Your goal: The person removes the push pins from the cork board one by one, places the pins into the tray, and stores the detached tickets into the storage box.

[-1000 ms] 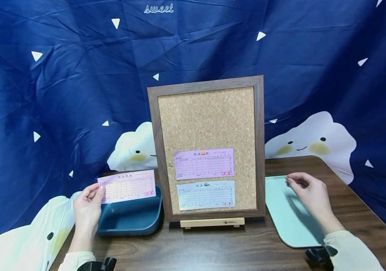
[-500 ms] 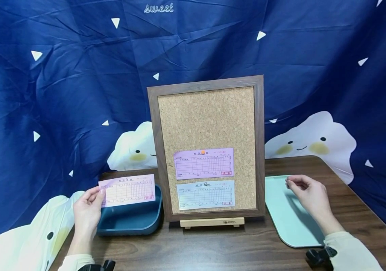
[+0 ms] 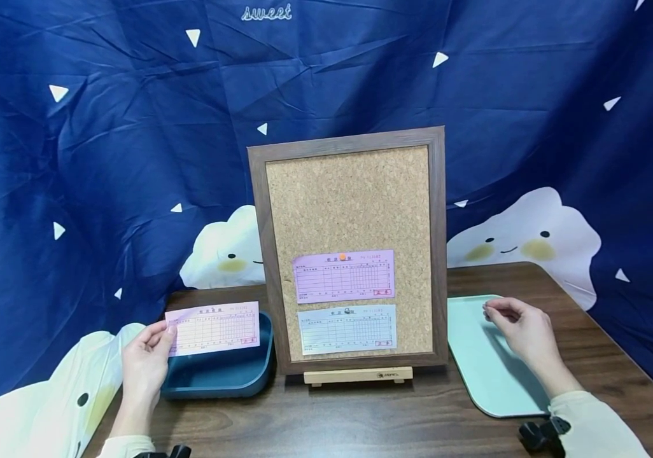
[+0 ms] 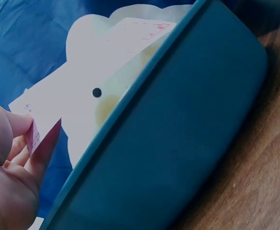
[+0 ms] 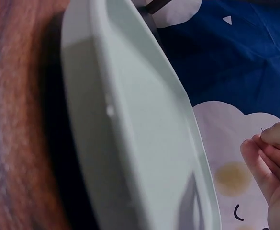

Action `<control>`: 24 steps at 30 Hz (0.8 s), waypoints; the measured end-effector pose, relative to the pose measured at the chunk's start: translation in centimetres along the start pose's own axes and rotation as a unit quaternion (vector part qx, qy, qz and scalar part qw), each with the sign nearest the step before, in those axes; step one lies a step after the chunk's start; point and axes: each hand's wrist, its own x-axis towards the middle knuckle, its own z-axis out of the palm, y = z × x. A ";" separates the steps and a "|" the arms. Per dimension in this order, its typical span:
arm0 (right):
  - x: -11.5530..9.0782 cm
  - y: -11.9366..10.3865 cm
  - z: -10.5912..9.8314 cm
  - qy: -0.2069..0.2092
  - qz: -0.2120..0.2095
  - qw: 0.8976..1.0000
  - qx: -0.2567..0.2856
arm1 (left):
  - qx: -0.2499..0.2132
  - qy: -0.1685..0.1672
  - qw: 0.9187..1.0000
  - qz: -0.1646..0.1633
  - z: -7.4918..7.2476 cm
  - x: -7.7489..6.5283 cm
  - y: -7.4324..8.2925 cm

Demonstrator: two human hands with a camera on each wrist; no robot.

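Observation:
My left hand [image 3: 146, 359] pinches a pink receipt slip [image 3: 214, 329] by its left edge, between thumb and fingers. The slip is held over a dark blue bin [image 3: 217, 385], facing the head camera. In the left wrist view the same slip [image 4: 101, 62] stretches away behind the bin's rim. Above a mint-green tray [image 3: 510, 375], my right hand [image 3: 524, 331] has its thumb and fingertips pressed together. From them pokes the thin needle of a pushpin [image 5: 262, 129]; its head is hidden in the fingers.
A framed cork board [image 3: 355, 203] stands on a small wooden easel [image 3: 358, 375] between bin and tray. On it hang a purple slip [image 3: 345, 280] under an orange pushpin [image 3: 342, 257] and a pale blue slip [image 3: 347, 334] below. A blue curtain [image 3: 132, 127] hangs behind.
My left hand has lowered the pink slip slightly over the bin, and its top edge has levelled a little. The right hand has stayed almost still.

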 end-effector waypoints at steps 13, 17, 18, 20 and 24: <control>-0.2 1.1 0.3 -0.025 0.004 1.000 -0.015 | 0.024 -0.003 1.000 0.017 -0.4 0.1 -0.8; -0.4 1.5 0.4 -0.026 0.001 0.999 -0.024 | 0.056 -0.002 0.998 0.043 -0.3 0.1 -0.7; -0.4 1.6 0.4 -0.027 0.001 0.999 -0.027 | 0.063 -0.002 0.997 0.049 -0.2 0.1 -0.7; -0.4 1.8 0.4 -0.030 0.001 0.999 -0.033 | 0.074 -0.004 0.996 0.056 -0.2 0.0 -0.7; -0.5 2.2 0.4 -0.039 0.003 0.998 -0.044 | 0.083 -0.010 0.995 0.060 -0.2 -0.1 -0.7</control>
